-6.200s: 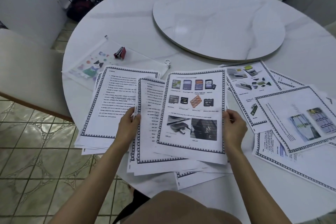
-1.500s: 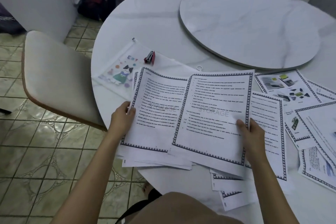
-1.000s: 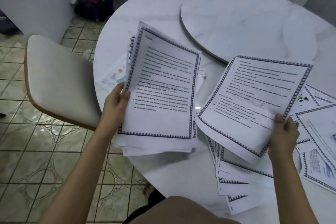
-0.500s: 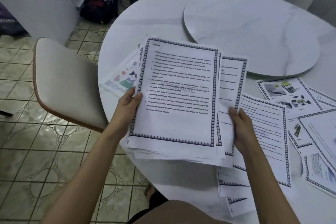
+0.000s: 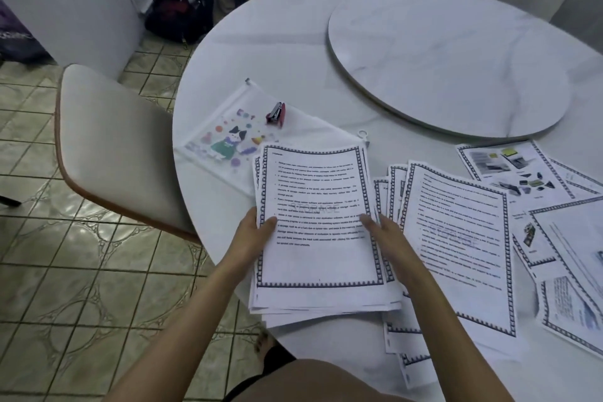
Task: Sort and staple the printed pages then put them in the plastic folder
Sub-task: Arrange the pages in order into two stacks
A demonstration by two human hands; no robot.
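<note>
At the table's [image 5: 293, 42] left lay the plastic folder [image 5: 212, 122], the stapler [image 5: 276, 112] resting on it; the left hand [image 5: 257, 232] and right hand [image 5: 388, 235] pinched the stack [image 5: 319, 258] by its side edges, thumbs on top. Squaring those edges before adding the loose pages [image 5: 456, 238] seemed wise.

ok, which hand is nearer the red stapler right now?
Left. The left hand grips the stack by its left edge, almost directly on the near side of the stapler; the right hand holds the stack's right edge, farther off to the side.
</note>
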